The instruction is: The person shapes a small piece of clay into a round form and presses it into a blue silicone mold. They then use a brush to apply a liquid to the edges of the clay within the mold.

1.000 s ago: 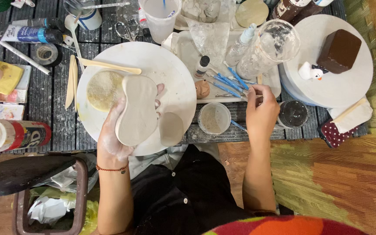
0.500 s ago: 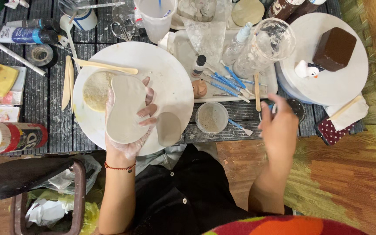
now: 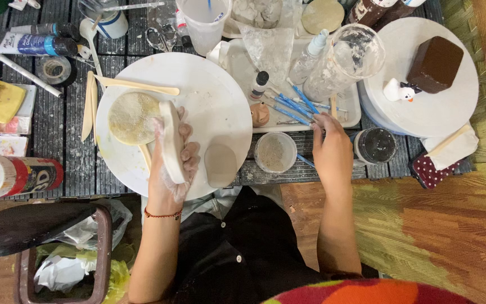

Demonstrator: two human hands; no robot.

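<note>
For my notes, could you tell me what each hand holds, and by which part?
The left hand grips a pale clay slab on edge, around its lower half. The right hand reaches the blue tools; its grip is unclear.

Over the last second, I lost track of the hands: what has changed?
The left hand has turned its clay slab from flat, broad face up, to on edge above the round white board. The right hand drew back from the blue-handled tools, swung right, then returned to the tray's front edge; whether it holds anything is unclear. The rest stayed put.

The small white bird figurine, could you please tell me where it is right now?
In the head view, the white bird figurine stands at upper right on the round white board, just left of the brown block.
</note>
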